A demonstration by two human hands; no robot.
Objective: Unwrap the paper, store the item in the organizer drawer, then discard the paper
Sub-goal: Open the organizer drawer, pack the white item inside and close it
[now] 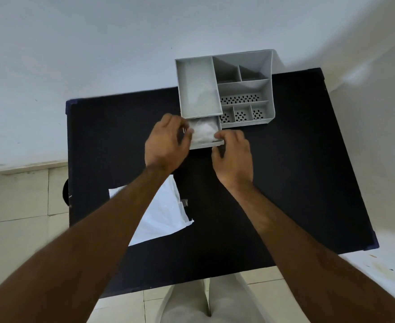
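A grey desk organizer [245, 89] stands at the far edge of the black table. Its drawer [217, 143] is pulled out toward me, and a whitish item [203, 131] lies inside it. My left hand [166, 143] is at the drawer's left side, fingers curled against the item. My right hand [233, 157] rests on the drawer's front right corner, fingertips touching the front lip. A sheet of white paper [161, 215] lies flat on the table near me, partly hidden under my left forearm.
The black table [308, 183] is small, with its edges close on all sides. A white wall rises behind the organizer. Tiled floor shows to the left and below. My legs are visible under the near edge.
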